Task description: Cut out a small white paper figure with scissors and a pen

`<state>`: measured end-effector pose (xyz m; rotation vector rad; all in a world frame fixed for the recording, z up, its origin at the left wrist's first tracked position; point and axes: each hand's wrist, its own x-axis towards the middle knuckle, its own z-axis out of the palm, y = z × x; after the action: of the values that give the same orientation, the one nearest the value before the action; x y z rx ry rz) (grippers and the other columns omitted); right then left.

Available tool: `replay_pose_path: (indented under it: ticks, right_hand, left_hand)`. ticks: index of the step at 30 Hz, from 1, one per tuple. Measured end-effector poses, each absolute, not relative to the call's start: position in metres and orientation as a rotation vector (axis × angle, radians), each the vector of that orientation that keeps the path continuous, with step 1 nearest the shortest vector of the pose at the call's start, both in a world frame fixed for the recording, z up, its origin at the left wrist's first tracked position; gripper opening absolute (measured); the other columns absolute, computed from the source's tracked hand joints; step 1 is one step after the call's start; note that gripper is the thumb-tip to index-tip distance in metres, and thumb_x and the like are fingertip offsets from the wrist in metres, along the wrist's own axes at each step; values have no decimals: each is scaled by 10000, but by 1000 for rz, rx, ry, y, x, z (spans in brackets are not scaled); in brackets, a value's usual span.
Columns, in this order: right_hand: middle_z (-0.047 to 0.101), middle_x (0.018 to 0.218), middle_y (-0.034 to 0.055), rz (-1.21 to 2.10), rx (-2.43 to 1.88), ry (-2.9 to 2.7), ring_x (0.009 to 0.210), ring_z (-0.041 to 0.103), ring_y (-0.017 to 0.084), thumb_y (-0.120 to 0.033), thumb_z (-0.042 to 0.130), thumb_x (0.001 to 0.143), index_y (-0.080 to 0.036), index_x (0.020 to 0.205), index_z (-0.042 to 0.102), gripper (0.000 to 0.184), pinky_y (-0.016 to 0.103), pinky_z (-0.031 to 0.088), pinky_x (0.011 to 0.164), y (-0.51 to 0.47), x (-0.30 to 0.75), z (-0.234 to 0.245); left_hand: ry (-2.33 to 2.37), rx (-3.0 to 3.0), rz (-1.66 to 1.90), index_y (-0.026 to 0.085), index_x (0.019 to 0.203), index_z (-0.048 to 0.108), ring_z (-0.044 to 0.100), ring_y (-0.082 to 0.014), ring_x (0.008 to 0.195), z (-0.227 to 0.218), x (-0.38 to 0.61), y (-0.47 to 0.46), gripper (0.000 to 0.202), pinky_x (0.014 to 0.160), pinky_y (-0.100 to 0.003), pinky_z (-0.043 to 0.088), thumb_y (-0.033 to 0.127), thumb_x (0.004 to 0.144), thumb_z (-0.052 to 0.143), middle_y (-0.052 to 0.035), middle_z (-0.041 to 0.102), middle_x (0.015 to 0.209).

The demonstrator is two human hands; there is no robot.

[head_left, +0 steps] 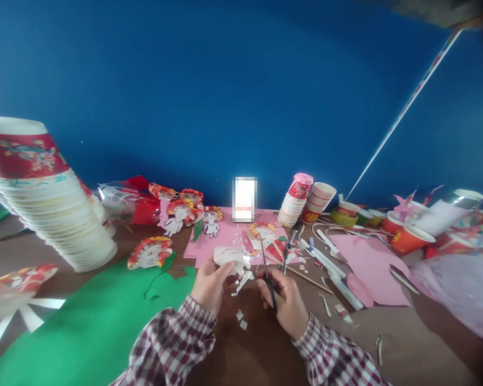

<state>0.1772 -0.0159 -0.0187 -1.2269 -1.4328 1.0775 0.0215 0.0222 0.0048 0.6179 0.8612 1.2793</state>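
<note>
Between the thumb and fingers of my left hand point(210, 284) is a piece of white paper point(230, 254) with dark marks drawn on it. My right hand point(285, 300) grips a pair of scissors point(266, 268), their blades spread and pointing away from me, to the right of the paper and apart from it. Small white paper scraps point(242, 320) lie on the brown table just below and between my hands. Behind them, pink paper sheets point(197, 247) carry more scraps, a cut cup ring point(261, 229) and a small white paper figure point(211, 225).
A tall stack of paper cups point(60, 209) leans at the left beside green paper point(88, 321). Two shorter stacks point(297, 201) stand at the back. Pens point(326, 262), pink paper point(370, 262) and red cups point(410, 238) crowd the right. A blue wall point(225, 96) closes the back.
</note>
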Motion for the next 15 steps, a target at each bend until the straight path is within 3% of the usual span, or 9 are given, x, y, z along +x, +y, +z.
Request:
replay_pose_path:
  ticks: [3, 9, 15]
  right_hand:
    - [483, 568, -37, 1077, -1235, -1451, 467, 472, 85, -355, 576, 821, -151, 900, 540, 221, 184, 373, 437, -16, 179, -16]
    - [519, 609, -29, 1081, -1234, -1527, 498, 482, 83, -299, 617, 793, -163, 907, 573, 183, 183, 402, 469, -17, 180, -17]
    - [574, 698, -5, 1069, -1231, -1574, 557, 488, 96, -279, 640, 769, -167, 924, 592, 197, 191, 408, 506, -18, 179, -18]
  left_hand:
    - [847, 597, 1281, 109, 727, 600, 602, -129, 590, 3, 16, 27, 236, 568, -249, 513, 194, 564, 748, -30, 659, 666]
    - [843, 623, 1224, 118, 831, 585, 631, -163, 637, 3, 15, 29, 347, 587, -287, 536, 163, 538, 767, -42, 669, 737]
    - [885, 571, 1250, 143, 847, 587, 622, -120, 622, 2, 15, 30, 374, 556, -213, 513, 141, 521, 771, -8, 664, 735]
